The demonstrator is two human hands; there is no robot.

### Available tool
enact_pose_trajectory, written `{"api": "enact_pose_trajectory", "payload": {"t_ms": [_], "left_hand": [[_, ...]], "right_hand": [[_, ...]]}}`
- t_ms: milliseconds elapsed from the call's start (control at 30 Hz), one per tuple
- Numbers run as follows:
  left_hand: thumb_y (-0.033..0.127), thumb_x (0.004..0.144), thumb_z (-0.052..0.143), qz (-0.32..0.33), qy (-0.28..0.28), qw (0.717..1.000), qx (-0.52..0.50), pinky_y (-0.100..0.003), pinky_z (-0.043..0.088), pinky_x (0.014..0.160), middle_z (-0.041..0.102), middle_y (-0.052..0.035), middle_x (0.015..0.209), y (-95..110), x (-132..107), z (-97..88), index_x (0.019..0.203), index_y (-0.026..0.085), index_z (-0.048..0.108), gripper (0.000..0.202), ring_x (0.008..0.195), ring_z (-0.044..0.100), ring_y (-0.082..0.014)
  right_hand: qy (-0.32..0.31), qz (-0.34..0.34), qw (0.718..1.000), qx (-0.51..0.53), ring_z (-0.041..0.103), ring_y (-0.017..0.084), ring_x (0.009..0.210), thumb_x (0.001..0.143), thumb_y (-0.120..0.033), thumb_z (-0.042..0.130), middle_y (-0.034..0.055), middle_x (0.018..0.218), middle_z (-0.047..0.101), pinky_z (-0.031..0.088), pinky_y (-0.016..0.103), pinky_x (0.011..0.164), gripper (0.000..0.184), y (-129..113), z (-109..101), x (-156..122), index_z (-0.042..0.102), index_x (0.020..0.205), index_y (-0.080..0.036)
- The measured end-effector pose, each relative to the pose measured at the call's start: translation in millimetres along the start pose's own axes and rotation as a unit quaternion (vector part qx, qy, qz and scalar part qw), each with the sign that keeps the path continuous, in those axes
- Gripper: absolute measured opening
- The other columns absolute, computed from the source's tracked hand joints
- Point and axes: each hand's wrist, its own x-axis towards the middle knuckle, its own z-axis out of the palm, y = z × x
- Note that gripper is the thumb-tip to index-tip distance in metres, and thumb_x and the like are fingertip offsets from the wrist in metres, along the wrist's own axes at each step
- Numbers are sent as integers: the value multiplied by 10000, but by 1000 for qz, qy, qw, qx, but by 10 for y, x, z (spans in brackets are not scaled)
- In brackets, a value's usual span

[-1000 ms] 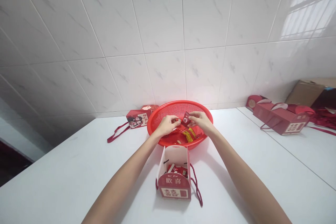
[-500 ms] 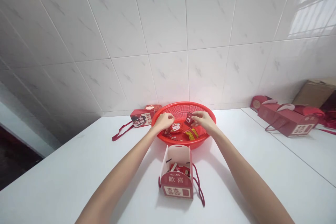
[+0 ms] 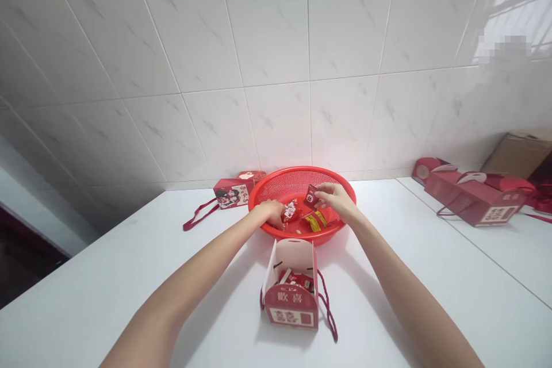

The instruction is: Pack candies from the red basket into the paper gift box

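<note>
Red packet (image 3: 309, 197), over the basket's (image 3: 302, 169) middle, pinched at its edge by the right hand (image 3: 335, 199); a light edge grip should suit it. At its eight o'clock, the left hand (image 3: 271, 210) dips among wrapped sweets (image 3: 291, 209), closure indistinct; single pieces likely lift best by fingertip. Open box (image 3: 291, 306) at six o'clock.

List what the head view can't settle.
All head view:
Left hand: the hand itself hides whether its fingers hold anything in the round red plastic basket.
Small dark-red packet in right hand: any fine print too small.
Open red cardboard box: front panel and red-wrapped pieces hide its floor.
Brown cardboard box: cut by right edge.
</note>
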Motion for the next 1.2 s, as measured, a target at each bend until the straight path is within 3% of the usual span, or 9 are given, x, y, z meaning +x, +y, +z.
{"api": "enact_pose_trajectory", "payload": {"t_ms": [133, 333, 433, 567, 700, 833, 967, 1067, 1200], "left_hand": [[285, 622, 807, 2, 8, 1000, 9, -308, 513, 791, 741, -107, 1091, 15, -33, -5, 1015, 229, 753, 401, 1002, 681, -304], [188, 681, 736, 16, 40, 999, 16, -376, 498, 886, 709, -140, 1141, 55, -52, 2, 919, 204, 788, 245, 1068, 647, -330], [193, 622, 784, 14, 47, 999, 13, -396, 497, 893, 674, -164, 1207, 47, -41, 29, 894, 208, 797, 272, 1124, 613, -365], [122, 457, 835, 13, 40, 997, -59, -361, 512, 794, 743, -111, 972, -3, -4, 78, 769, 238, 791, 335, 985, 662, -354], [149, 547, 793, 20, 87, 989, -115, -316, 494, 713, 738, -72, 784, -45, 16, 88, 745, 215, 779, 210, 816, 686, -292], [262, 747, 684, 23, 194, 962, -193, -270, 481, 726, 750, -71, 925, -100, 68, 84, 968, 189, 766, 247, 875, 681, -233], [335, 659, 756, 50, 281, 885, -368, -262, 452, 627, 690, -24, 702, -186, 168, 120, 809, 144, 742, 243, 699, 630, -197], [346, 618, 771, 65, 270, 868, -411, -259, 430, 597, 631, 0, 625, -219, 184, 135, 747, 127, 725, 259, 637, 583, -171], [247, 642, 709, 80, 195, 913, -350, -255, 430, 609, 650, 0, 672, -157, 87, 115, 822, 134, 741, 214, 667, 604, -172]], "right_hand": [[0, -3, 1000, 1, 660, 109, 518, 822, -36, 580, 17, 710, 732, 535, 201, 520, 139, -1, 2, -7, 673, 858, -131], [0, -8, 1000, 2, 655, 105, 509, 820, -40, 567, 17, 708, 737, 519, 193, 501, 149, -12, 4, -26, 680, 832, -136], [-1, -9, 1000, 1, 654, 106, 502, 809, -44, 575, 18, 697, 736, 513, 191, 492, 142, -17, 3, -28, 681, 818, -138], [0, -14, 1000, 1, 648, 107, 492, 801, -48, 575, 14, 683, 731, 516, 194, 489, 140, -17, 6, -24, 678, 808, -142], [4, -20, 1000, 4, 635, 93, 478, 809, -50, 571, 7, 678, 723, 507, 181, 475, 136, -3, 7, -13, 673, 805, -140], [10, -26, 1000, 9, 635, 94, 481, 789, -63, 600, 10, 697, 728, 519, 184, 473, 110, 20, -2, 7, 671, 812, -144], [11, -25, 1000, 13, 637, 104, 480, 771, -86, 634, 12, 691, 729, 533, 202, 481, 84, 27, -6, 17, 670, 819, -145], [11, -22, 1000, 15, 645, 108, 487, 772, -76, 635, 3, 655, 716, 534, 199, 491, 98, 21, -4, 15, 667, 834, -145], [13, -24, 999, 16, 650, 114, 492, 789, -70, 611, 5, 651, 713, 533, 204, 499, 102, 22, -3, 10, 665, 822, -150]]}}
